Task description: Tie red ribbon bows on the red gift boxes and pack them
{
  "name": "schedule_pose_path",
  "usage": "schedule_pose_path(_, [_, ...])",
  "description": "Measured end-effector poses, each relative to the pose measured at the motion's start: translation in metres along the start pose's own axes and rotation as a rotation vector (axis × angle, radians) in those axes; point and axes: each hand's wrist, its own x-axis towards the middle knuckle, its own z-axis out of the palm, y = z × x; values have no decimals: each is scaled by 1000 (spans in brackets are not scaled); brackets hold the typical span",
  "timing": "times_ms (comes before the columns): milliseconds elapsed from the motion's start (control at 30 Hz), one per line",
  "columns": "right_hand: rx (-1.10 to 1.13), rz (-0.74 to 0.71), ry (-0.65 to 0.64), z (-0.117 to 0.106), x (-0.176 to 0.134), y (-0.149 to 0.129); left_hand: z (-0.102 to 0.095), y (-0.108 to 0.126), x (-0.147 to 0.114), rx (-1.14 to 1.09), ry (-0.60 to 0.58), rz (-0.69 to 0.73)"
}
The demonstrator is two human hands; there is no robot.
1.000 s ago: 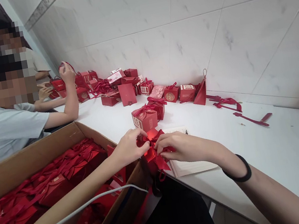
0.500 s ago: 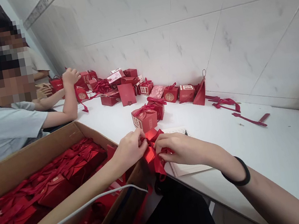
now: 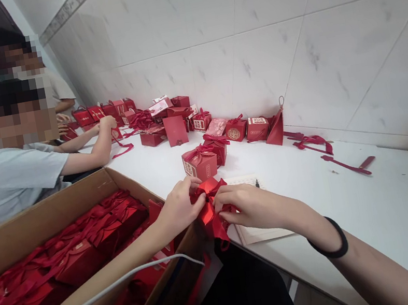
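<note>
A shiny red gift box (image 3: 207,214) sits at the table's near edge, between my two hands. My left hand (image 3: 186,201) pinches the red ribbon (image 3: 216,187) at the top of the box from the left. On the other side, my right hand (image 3: 242,204), with a black band at the wrist, has its fingers closed on the same ribbon. Ribbon tails hang down the near side of the box. My fingers partly hide the knot or bow. Just behind stands another red box (image 3: 201,162) tied with a bow.
A cardboard carton (image 3: 129,178) full of red boxes stands at left, a white cable (image 3: 130,271) crossing before it. More red boxes (image 3: 176,131) line the wall. A notebook (image 3: 261,234) with a pen and loose ribbons (image 3: 348,165) lie right. Two people work at left.
The whole view has shifted slightly. My left thumb has moved down over the ribbon, while my right hand stays at it. The nearer co-worker's raised hand has lowered.
</note>
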Motion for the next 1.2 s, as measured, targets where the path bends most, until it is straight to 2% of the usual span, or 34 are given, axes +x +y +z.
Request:
schedule_pose_path(567, [-2, 7, -12, 0, 1, -3, -3, 6, -5, 199, 2, -26])
schedule_pose_path(867, [-78, -28, -36, 3, 1, -3, 6, 1, -2, 75, 20, -36])
schedule_pose_path(1200, [-32, 77, -61, 1, 0, -13, 4, -1, -2, 42, 66, 18])
